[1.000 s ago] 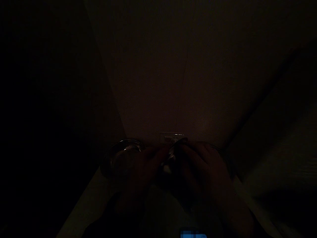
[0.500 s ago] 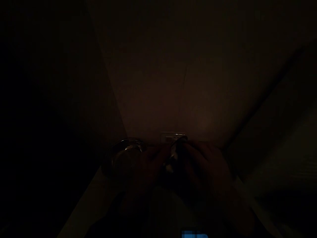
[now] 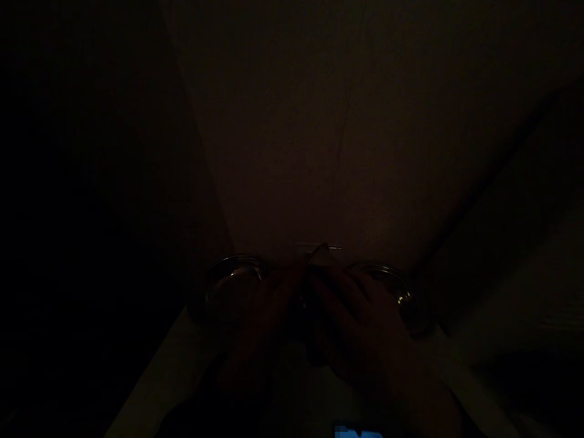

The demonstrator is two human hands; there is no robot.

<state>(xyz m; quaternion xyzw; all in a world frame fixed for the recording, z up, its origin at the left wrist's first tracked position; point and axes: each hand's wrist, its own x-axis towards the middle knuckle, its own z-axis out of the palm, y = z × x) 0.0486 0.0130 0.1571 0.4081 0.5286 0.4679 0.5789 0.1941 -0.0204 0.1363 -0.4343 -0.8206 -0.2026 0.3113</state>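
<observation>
Very little light falls here, so outlines are faint. My left hand (image 3: 269,304) and my right hand (image 3: 356,310) meet at the middle of a pale surface, fingers curled inward around a dark object (image 3: 318,258) with a curved upper edge. Its kind cannot be made out, and the fingers cover most of it. Just left of my left hand sits a shiny round dish (image 3: 228,261), its rim catching some light. A second shiny round dish (image 3: 404,286) shows behind and to the right of my right hand.
Behind the hands rises a wall (image 3: 278,164) with a thin line running down it. Low on that wall is a small rectangular plate (image 3: 335,247). The pale surface (image 3: 155,371) has a slanted left edge. A lit blue patch (image 3: 358,433) glows at the bottom.
My right hand has moved left, closer to my left hand, uncovering the right-hand dish. The dark object's curved edge has shifted left with it. The left hand has barely moved.
</observation>
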